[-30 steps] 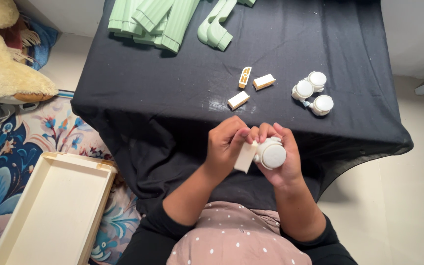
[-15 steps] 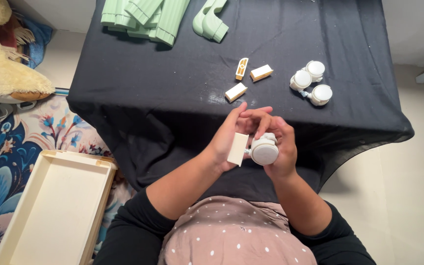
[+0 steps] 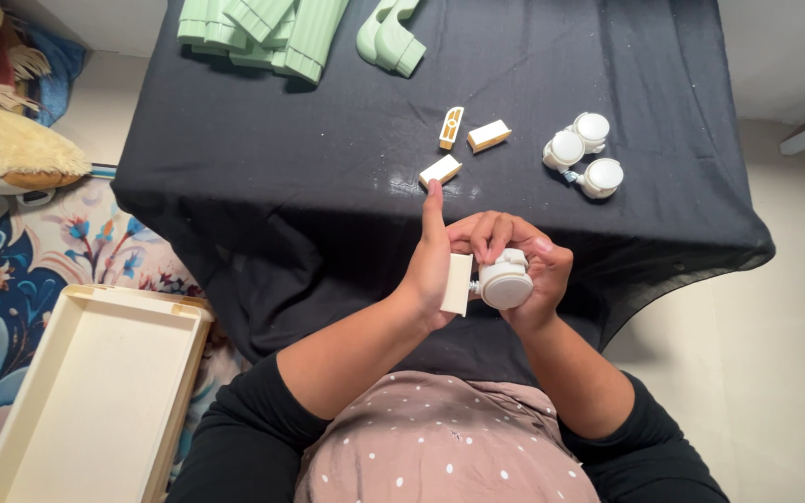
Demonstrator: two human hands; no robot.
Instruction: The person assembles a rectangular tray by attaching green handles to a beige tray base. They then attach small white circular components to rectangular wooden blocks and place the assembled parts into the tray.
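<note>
- I'm seeing the left hand (image 3: 430, 265) clamping a small cream block (image 3: 457, 284) between thumb and palm, index finger sticking straight up and away from it.
- The right hand (image 3: 524, 270) is wrapping closed around a white caster wheel (image 3: 505, 282), its short stem pointing at the block's face; the two parts are touching or nearly so, I can't tell whether the stem is seated.
- Both hands are working in the air just off the near edge of the black tablecloth (image 3: 328, 168), above the lap.
- Beyond the left fingertip three more cream blocks (image 3: 443, 169) are lying loose; further out to the right of the right hand, a cluster of three white casters (image 3: 581, 154).
- Green plastic parts (image 3: 263, 28) are sitting at the far edge; a cream tray (image 3: 95, 391) is resting on the floor well off to the left.
- Risks, my read: stem going in crooked if the block is tilting in that light pinch; block slipping out and dropping to the floor, since nothing is under the hands; fingers hiding the joint, so a half-seated stem is easily missed.
</note>
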